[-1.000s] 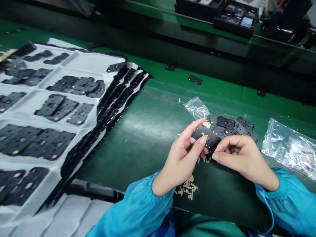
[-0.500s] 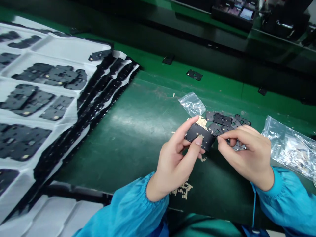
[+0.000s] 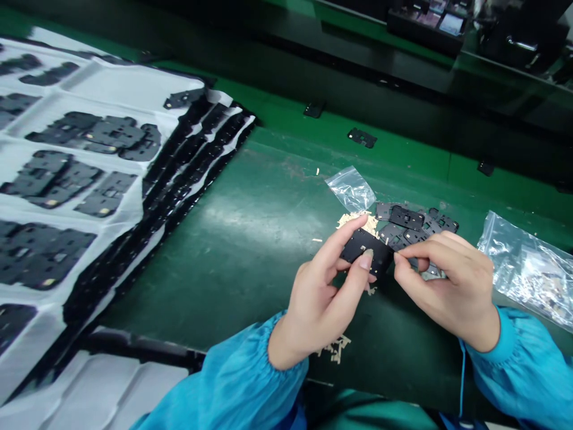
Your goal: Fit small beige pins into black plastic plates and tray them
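Note:
My left hand (image 3: 324,292) grips a flat black plastic plate (image 3: 380,258) dotted with small pale spots, thumb on its face and fingers along the edge and behind. At the plate's right edge, my right hand (image 3: 445,280) is closed in a pinch of thumb and forefinger. Whatever sits in that pinch is too small to make out. Just beyond the hands lies a pile of similar black plates (image 3: 407,218), partly covered by the right hand. Small beige pieces (image 3: 351,221) are heaped behind the held plate, and more beige pieces (image 3: 338,349) lie nearer me by the left sleeve.
On the left stand stacked white trays (image 3: 120,80) with black plates in their compartments. A small clear bag (image 3: 352,188) lies beyond the hands, a larger clear bag (image 3: 528,269) with small parts at right. Several black plates (image 3: 362,138) rest along the green table's back.
The view has shifted slightly. The held plate is tilted a little differently, and the right pinch stays close to its right edge.

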`<control>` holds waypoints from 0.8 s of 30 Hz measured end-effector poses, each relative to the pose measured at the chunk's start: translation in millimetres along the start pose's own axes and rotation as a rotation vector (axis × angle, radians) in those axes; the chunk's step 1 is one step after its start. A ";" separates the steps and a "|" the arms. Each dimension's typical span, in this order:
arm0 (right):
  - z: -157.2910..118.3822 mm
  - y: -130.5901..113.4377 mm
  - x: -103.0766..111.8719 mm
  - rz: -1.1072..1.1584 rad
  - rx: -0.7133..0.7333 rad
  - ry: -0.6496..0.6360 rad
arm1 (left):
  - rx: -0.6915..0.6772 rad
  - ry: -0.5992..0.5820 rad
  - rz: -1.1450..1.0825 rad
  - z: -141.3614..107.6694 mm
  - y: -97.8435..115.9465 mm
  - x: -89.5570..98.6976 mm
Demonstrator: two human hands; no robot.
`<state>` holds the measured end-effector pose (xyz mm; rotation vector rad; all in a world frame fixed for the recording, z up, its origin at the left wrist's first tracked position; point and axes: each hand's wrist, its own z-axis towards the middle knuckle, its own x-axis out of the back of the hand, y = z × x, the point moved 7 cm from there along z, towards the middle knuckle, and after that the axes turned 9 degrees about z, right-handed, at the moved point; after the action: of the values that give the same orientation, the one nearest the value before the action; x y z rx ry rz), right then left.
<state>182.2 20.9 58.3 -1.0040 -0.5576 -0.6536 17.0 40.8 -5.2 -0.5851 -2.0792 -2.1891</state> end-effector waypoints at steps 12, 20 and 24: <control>1.7 30.4 -7.9 0.346 -0.484 -0.194 | -0.001 -0.044 0.000 1.6 2.1 -1.8; -2.7 36.7 -9.1 0.373 -0.590 -0.209 | -0.043 -0.071 0.007 1.6 4.5 -3.1; -2.6 39.2 -11.8 0.383 -0.622 -0.235 | -0.099 -0.048 0.006 2.2 8.1 -3.2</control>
<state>202.7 36.3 26.4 -1.7380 -0.3489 -0.3658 22.9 41.6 1.5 -0.6578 -1.9977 -2.3084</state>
